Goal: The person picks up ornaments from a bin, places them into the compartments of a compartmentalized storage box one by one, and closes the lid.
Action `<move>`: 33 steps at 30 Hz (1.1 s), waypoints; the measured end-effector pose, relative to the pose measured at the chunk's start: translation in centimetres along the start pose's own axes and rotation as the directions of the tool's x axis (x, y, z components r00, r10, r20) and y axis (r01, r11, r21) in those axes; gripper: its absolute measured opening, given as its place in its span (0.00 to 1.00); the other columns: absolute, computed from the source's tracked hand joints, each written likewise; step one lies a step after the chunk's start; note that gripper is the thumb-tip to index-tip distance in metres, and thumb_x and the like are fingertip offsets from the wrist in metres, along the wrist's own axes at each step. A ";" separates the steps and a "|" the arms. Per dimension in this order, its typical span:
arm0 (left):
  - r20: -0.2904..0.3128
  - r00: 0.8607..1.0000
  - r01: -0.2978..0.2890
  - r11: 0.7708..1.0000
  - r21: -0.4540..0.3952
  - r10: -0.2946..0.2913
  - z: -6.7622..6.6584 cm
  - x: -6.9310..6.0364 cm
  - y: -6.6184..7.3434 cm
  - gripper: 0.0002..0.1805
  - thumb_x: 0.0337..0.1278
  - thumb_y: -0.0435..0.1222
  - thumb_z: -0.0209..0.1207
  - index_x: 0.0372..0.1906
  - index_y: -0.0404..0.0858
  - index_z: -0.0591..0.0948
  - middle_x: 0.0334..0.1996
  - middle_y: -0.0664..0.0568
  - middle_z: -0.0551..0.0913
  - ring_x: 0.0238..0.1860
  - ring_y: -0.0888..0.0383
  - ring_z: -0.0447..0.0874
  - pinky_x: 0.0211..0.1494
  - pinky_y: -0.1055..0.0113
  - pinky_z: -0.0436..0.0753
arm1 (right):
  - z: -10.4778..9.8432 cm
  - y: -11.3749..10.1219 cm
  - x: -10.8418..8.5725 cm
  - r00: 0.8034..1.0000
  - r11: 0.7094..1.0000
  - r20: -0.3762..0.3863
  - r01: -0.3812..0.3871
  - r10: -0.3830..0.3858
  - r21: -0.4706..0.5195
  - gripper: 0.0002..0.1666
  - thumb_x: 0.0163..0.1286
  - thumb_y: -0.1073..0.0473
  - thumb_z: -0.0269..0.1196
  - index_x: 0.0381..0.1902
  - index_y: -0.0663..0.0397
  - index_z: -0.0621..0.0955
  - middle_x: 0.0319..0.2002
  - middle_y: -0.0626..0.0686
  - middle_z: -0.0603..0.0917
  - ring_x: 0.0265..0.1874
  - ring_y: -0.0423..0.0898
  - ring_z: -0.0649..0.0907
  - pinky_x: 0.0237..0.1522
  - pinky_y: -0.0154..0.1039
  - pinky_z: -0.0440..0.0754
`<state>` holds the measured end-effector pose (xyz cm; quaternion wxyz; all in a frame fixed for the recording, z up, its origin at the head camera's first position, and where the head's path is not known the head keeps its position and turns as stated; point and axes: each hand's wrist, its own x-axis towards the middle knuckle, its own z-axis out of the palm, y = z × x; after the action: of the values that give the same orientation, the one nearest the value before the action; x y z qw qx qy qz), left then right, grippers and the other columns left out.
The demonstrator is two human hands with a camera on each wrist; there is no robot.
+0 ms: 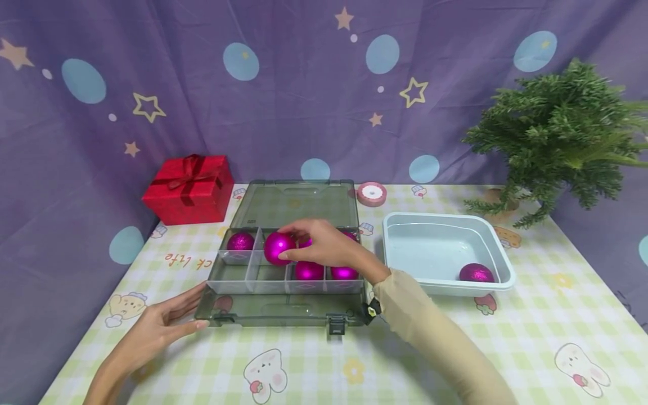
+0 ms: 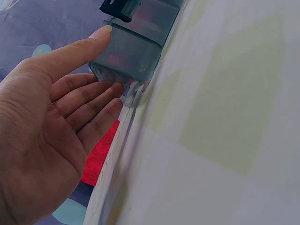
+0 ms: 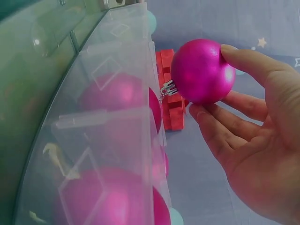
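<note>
The right hand (image 1: pixel 324 243) (image 3: pixel 267 112) pinches a smooth magenta ball (image 1: pixel 279 248) (image 3: pixel 202 71) between thumb and fingers, above the divided box (image 1: pixel 273 285). In the right wrist view the ball's silver cap points toward the box. Several magenta balls sit in compartments, among them a glittery one (image 1: pixel 240 242) at back left and two smooth ones (image 1: pixel 309 270) (image 1: pixel 344 272) at front right. At the box's front left corner, the left hand (image 1: pixel 162 326) (image 2: pixel 61 117) touches the edge with extended fingers and thumb. The right hand partly hides the back row.
A pale blue tub (image 1: pixel 430 286) on the right holds one glittery magenta ball (image 1: pixel 477 273). The box's lid (image 1: pixel 298 205) lies back, with a pink ribbon roll (image 1: pixel 372 194) beside it. A red gift box (image 1: pixel 191 191) stands back left, a small green tree (image 1: pixel 562 135) back right.
</note>
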<state>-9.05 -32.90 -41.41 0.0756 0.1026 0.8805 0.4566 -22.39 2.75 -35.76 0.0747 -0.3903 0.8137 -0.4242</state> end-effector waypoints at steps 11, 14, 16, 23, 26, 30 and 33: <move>0.017 1.000 0.023 0.998 -0.052 -0.022 0.0 0.1 -0.2 0.41 0.66 0.42 0.70 0.78 0.33 0.66 0.74 0.41 0.67 0.62 0.78 0.69 0.58 0.77 0.78 | 0.6 -0.4 0.7 0.997 1.000 0.074 -0.012 0.011 0.025 0.33 0.72 0.51 0.70 0.67 0.64 0.78 0.59 0.60 0.84 0.57 0.53 0.83 0.59 0.36 0.81; 0.017 1.000 0.020 0.999 -0.049 -0.019 0.0 0.1 -0.2 0.41 0.66 0.42 0.70 0.78 0.33 0.66 0.74 0.40 0.68 0.62 0.78 0.69 0.58 0.78 0.78 | 0.0 -0.3 0.2 0.998 1.000 0.064 -0.023 0.021 0.021 0.32 0.72 0.51 0.70 0.68 0.63 0.78 0.59 0.60 0.84 0.57 0.54 0.83 0.61 0.38 0.80; 0.013 1.000 0.016 0.999 -0.042 -0.015 0.0 0.1 -0.1 0.41 0.66 0.42 0.70 0.78 0.32 0.66 0.74 0.40 0.68 0.62 0.78 0.69 0.58 0.78 0.78 | -0.5 -0.3 -0.2 0.999 1.000 0.046 -0.025 0.025 0.018 0.32 0.72 0.51 0.70 0.67 0.62 0.78 0.59 0.59 0.84 0.58 0.53 0.83 0.61 0.39 0.80; 0.015 1.000 0.023 0.999 -0.037 -0.022 0.0 0.0 -0.2 0.41 0.67 0.42 0.69 0.78 0.32 0.66 0.74 0.39 0.67 0.62 0.79 0.69 0.58 0.79 0.78 | -3.0 0.3 -2.3 0.999 0.999 -0.020 -0.026 0.027 0.020 0.30 0.70 0.53 0.72 0.65 0.60 0.80 0.57 0.55 0.85 0.56 0.54 0.84 0.61 0.44 0.81; 0.012 1.000 0.026 0.999 -0.042 -0.025 0.0 0.1 -0.2 0.42 0.66 0.42 0.70 0.78 0.31 0.66 0.74 0.39 0.67 0.62 0.79 0.69 0.58 0.79 0.78 | -4.1 0.7 -3.5 0.997 0.998 -0.058 -0.044 0.046 0.039 0.29 0.70 0.55 0.72 0.65 0.59 0.81 0.58 0.53 0.85 0.56 0.55 0.84 0.60 0.48 0.82; 0.012 1.000 0.025 0.999 -0.046 -0.025 0.0 0.1 -0.2 0.41 0.66 0.42 0.70 0.77 0.31 0.66 0.74 0.39 0.68 0.62 0.78 0.69 0.58 0.79 0.78 | -5.5 1.2 -5.2 0.992 0.998 -0.113 -0.055 0.058 0.027 0.28 0.69 0.57 0.73 0.64 0.60 0.81 0.57 0.53 0.86 0.54 0.52 0.84 0.58 0.52 0.83; 0.013 0.999 0.033 0.998 -0.045 -0.032 0.0 0.1 -0.1 0.42 0.66 0.43 0.70 0.77 0.32 0.66 0.74 0.39 0.68 0.62 0.79 0.69 0.58 0.79 0.77 | -6.6 1.5 -6.5 0.987 0.999 -0.150 -0.052 0.052 0.004 0.28 0.69 0.58 0.73 0.64 0.60 0.81 0.56 0.55 0.86 0.54 0.51 0.84 0.58 0.51 0.83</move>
<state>-9.13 -32.95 -41.50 0.0905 0.0892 0.8710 0.4745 -21.80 11.93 -34.12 0.0244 -0.3359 0.8268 -0.4504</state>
